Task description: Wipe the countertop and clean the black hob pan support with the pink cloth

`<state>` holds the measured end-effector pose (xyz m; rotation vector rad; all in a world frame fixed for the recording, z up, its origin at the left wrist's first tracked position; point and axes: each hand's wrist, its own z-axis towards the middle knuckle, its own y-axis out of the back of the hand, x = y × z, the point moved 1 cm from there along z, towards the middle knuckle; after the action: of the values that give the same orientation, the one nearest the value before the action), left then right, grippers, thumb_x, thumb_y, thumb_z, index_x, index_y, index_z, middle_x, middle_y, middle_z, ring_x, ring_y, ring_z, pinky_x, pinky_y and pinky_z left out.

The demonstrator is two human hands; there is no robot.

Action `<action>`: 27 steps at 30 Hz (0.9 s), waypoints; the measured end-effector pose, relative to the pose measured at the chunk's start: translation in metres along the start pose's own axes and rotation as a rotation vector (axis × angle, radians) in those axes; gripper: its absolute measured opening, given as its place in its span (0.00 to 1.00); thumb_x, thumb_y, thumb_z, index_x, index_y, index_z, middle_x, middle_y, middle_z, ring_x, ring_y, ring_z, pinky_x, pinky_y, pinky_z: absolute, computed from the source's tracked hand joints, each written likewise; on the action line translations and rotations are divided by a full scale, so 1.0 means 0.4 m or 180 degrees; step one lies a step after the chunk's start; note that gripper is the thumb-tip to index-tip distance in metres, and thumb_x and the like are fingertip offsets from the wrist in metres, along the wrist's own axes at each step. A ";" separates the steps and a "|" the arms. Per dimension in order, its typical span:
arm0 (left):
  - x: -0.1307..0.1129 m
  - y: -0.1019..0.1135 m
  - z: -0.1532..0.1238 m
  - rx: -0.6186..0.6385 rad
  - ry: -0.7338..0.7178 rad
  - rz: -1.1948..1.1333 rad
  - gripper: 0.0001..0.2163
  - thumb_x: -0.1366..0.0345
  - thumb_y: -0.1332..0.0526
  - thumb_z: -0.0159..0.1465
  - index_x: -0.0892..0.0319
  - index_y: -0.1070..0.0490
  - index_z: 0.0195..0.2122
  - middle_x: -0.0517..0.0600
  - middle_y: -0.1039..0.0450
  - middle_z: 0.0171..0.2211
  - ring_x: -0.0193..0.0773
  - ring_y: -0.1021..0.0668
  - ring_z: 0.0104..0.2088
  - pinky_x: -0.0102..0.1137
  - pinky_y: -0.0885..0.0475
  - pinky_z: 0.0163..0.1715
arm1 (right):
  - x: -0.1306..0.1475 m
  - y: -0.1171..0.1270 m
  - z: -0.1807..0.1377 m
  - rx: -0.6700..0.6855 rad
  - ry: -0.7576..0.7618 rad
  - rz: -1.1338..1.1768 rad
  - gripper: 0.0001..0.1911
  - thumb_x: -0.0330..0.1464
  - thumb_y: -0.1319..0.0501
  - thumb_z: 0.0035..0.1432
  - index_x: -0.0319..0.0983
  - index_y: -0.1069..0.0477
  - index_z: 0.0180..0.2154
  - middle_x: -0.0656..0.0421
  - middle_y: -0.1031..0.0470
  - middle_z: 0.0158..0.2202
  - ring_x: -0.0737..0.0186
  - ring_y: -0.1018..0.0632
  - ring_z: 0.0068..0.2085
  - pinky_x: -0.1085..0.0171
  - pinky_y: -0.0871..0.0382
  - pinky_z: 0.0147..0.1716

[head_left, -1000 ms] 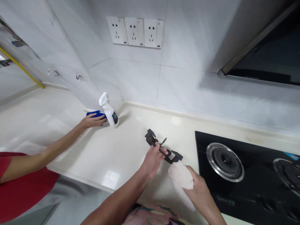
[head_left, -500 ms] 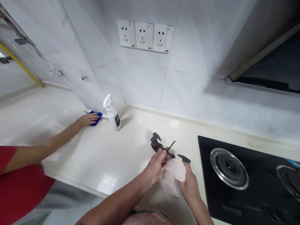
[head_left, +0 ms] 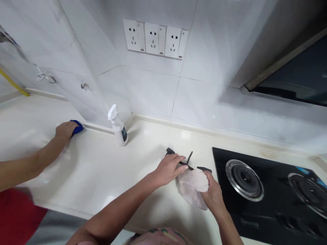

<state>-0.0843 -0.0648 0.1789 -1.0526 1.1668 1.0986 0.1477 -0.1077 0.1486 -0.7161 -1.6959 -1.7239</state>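
A black stove grate (head_left: 189,157) with several prongs is held up over the counter in front of me. My left hand (head_left: 167,169) is closed around its left side, covering much of that part. My right hand (head_left: 212,193) grips a whitish cloth (head_left: 194,189) against the grate's right side, beside one prong. The cloth's lower end hangs loose below the grate. How the right fingers sit behind the cloth is hidden.
A black gas hob (head_left: 245,214) lies to the right, its burner (head_left: 244,180) bare of a grate. A white spray bottle (head_left: 119,131) stands by the wall corner. At left, a co-worker's hand (head_left: 65,130) presses a blue cloth (head_left: 77,127) on the counter (head_left: 102,173).
My left hand has slid over the grate's left side, and the grate has tilted. My right hand and the cloth shifted slightly right. The co-worker's hand moved left with the blue cloth.
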 end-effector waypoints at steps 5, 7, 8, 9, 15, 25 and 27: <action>0.056 -0.047 0.057 0.0449 0.0486 0.0544 0.11 0.52 0.31 0.61 0.54 0.21 0.32 0.45 0.29 0.23 0.36 0.31 0.24 0.29 0.40 0.28 | 0.022 0.067 0.052 0.0008 0.0320 -0.0260 0.15 0.44 0.39 0.59 0.44 0.26 0.45 0.59 0.17 0.40 0.55 0.18 0.38 0.62 0.28 0.36; 0.070 -0.065 0.058 0.0349 0.0899 0.0196 0.15 0.48 0.33 0.62 0.56 0.22 0.34 0.43 0.33 0.19 0.33 0.34 0.20 0.29 0.43 0.24 | 0.037 0.083 0.085 0.0003 0.0515 -0.0467 0.14 0.43 0.39 0.61 0.43 0.26 0.44 0.58 0.18 0.40 0.55 0.19 0.38 0.61 0.29 0.38; 0.074 -0.074 0.055 0.0294 0.1103 -0.0028 0.17 0.46 0.34 0.63 0.57 0.24 0.32 0.42 0.37 0.16 0.32 0.36 0.17 0.29 0.45 0.22 | 0.045 0.086 0.101 0.0001 0.0633 -0.0569 0.14 0.43 0.39 0.61 0.43 0.26 0.44 0.57 0.19 0.40 0.55 0.20 0.39 0.61 0.30 0.39; 0.075 -0.081 0.051 0.0247 0.1292 -0.0247 0.19 0.44 0.34 0.63 0.57 0.27 0.29 0.40 0.41 0.14 0.31 0.39 0.15 0.29 0.48 0.20 | 0.053 0.085 0.116 -0.0003 0.0763 -0.0647 0.13 0.42 0.40 0.62 0.42 0.26 0.44 0.56 0.19 0.40 0.54 0.20 0.40 0.60 0.30 0.40; 0.065 -0.100 0.028 0.0193 0.1962 -0.0961 0.24 0.41 0.37 0.63 0.56 0.34 0.23 0.37 0.52 0.11 0.28 0.44 0.11 0.30 0.53 0.17 | 0.069 0.062 0.156 0.0076 0.1148 -0.0130 0.16 0.34 0.37 0.57 0.42 0.27 0.48 0.53 0.21 0.49 0.52 0.22 0.48 0.57 0.29 0.48; 0.097 -0.077 0.012 -0.0745 0.2090 -0.1172 0.26 0.39 0.34 0.57 0.63 0.25 0.31 0.38 0.47 0.19 0.25 0.42 0.18 0.26 0.48 0.19 | -0.142 0.091 0.162 -0.1798 -0.1431 0.3713 0.14 0.38 0.36 0.52 0.41 0.25 0.41 0.60 0.18 0.37 0.56 0.18 0.43 0.60 0.20 0.43; 0.109 -0.088 0.007 -0.0808 0.1958 -0.1142 0.27 0.37 0.34 0.57 0.61 0.29 0.26 0.37 0.51 0.18 0.25 0.45 0.18 0.26 0.51 0.19 | -0.164 0.095 0.162 -0.1659 -0.1778 0.4245 0.12 0.40 0.38 0.55 0.42 0.25 0.40 0.60 0.18 0.35 0.55 0.17 0.43 0.59 0.19 0.43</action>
<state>-0.0463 -0.0634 0.1376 -1.8044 1.2549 0.6593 0.2172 -0.0396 0.1276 -2.0800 -0.5625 -0.9338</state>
